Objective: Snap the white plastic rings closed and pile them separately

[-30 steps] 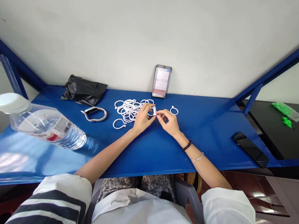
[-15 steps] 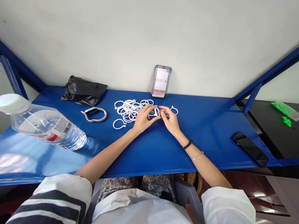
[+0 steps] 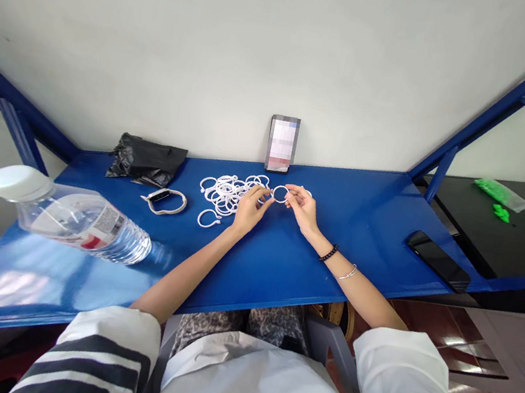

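View from above of a person seated at a blue counter (image 3: 279, 274) set against a pale wall, both bare forearms stretched forward. The left hand (image 3: 250, 206) and right hand (image 3: 305, 209) meet near the back of the counter, just in front of the wall. Between them they hold one white ring (image 3: 280, 193), raised slightly off the surface. The left thumb and forefinger are pinched closed on the ring's left edge. The right fingertips are closed on its right edge, with the other fingers loosely curled.

Just to the left of the left hand lies a loose heap of rings (image 3: 223, 191), all white and tangled together. One open ring (image 3: 209, 217) lies a little apart at the near side of the heap.

A phone (image 3: 282, 144) stands upright against the wall just behind the hands; its screen is blurred. Further left lie a pale wristband (image 3: 164, 199) and a crumpled black plastic bag (image 3: 147, 160). A clear water bottle (image 3: 70, 217) with a white cap lies on its side near the counter's left end. A second, dark phone (image 3: 439, 260) lies flat, well apart to the right.

The right wrist wears a dark beaded bracelet (image 3: 328, 253) and a thin silver bangle (image 3: 347, 274).
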A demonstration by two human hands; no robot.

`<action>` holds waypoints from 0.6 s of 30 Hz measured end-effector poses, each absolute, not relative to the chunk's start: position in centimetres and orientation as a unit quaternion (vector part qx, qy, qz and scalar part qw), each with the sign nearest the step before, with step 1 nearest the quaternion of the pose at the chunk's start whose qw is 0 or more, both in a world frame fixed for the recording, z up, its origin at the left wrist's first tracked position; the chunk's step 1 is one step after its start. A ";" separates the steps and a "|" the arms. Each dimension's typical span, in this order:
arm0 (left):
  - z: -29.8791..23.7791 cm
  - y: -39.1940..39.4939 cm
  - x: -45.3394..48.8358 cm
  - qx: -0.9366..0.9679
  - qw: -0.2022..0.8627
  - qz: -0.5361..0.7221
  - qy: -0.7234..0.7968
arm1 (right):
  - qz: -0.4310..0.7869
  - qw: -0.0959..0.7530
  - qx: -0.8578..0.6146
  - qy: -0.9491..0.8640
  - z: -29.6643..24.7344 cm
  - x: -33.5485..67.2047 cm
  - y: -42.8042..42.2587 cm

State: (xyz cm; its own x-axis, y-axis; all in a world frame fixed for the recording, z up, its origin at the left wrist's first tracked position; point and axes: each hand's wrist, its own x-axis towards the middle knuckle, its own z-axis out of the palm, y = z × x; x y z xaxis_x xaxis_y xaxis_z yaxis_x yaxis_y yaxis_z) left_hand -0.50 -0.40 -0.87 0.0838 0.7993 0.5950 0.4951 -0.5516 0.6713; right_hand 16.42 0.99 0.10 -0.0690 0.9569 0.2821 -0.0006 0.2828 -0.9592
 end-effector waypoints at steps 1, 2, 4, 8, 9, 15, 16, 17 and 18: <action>-0.9 -0.4 -0.5 0.721 0.152 0.508 0.447 | 0.434 0.548 -0.408 -0.588 0.2 16.4 0.9; -0.9 -0.4 -0.5 0.721 0.152 0.509 0.445 | 0.429 0.548 -0.408 -0.591 0.3 16.4 0.9; -0.9 -0.4 -0.5 0.721 0.147 0.510 0.446 | 0.422 0.548 -0.407 -0.596 0.4 16.3 0.8; -0.9 -0.5 -0.4 0.720 0.132 0.510 0.451 | 0.431 0.557 -0.399 -0.587 0.5 16.2 0.7; -0.9 -0.5 -0.4 0.720 0.129 0.511 0.452 | 0.435 0.558 -0.398 -0.584 0.5 16.2 0.7; -1.1 -0.5 -0.3 0.726 0.105 0.503 0.457 | 0.438 0.548 -0.400 -0.591 0.4 16.1 0.6; -1.1 -0.5 -0.3 0.727 0.100 0.503 0.458 | 0.436 0.548 -0.398 -0.592 0.4 16.1 0.6; -1.1 -0.5 -0.3 0.727 0.094 0.503 0.458 | 0.434 0.550 -0.397 -0.593 0.4 16.1 0.6; -1.1 -0.5 -0.2 0.727 0.090 0.503 0.458 | 0.433 0.553 -0.396 -0.591 0.5 16.1 0.5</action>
State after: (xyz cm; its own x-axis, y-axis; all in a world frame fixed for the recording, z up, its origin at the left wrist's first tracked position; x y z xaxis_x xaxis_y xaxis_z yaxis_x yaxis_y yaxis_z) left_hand -0.25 -0.54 -1.11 0.0734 0.7567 0.6496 0.5758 -0.5640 0.5920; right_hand 16.06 0.52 0.47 -0.0738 0.9473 0.3116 -0.0111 0.3117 -0.9501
